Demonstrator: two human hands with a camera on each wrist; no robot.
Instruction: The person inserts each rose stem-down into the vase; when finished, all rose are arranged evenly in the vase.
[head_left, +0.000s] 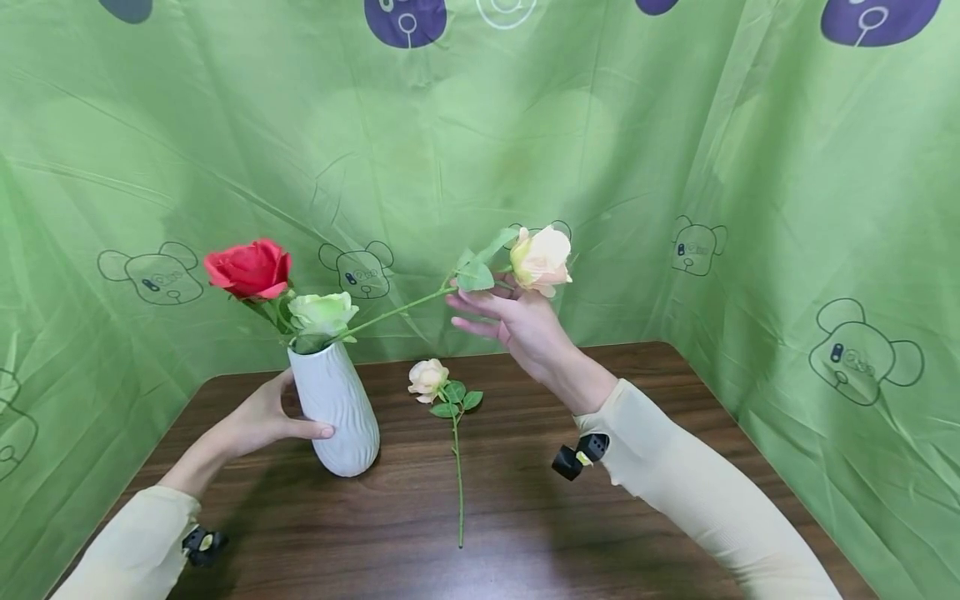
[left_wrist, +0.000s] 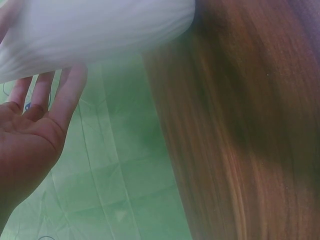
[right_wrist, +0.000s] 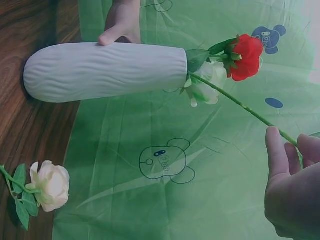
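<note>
In the head view a white ribbed vase [head_left: 337,417] stands on the table, gripped by my left hand [head_left: 262,417] with the thumb across its front. A red rose [head_left: 251,268] and a pale green rose [head_left: 322,312] rise from its mouth. My right hand [head_left: 525,325] holds a cream rose [head_left: 542,258] by its stem, below the bloom. That stem slants down left to the vase mouth, where its end is hidden in the head view; the right wrist view shows the stem [right_wrist: 240,104] meeting the rim. Another cream rose [head_left: 428,379] lies on the table between the hands.
The dark wooden table [head_left: 555,533] has its far edge near a green cloth backdrop [head_left: 450,150], which also closes off both sides. Black wrist cameras [head_left: 581,456] sit on both sleeves. The lying rose's stem points toward the near edge.
</note>
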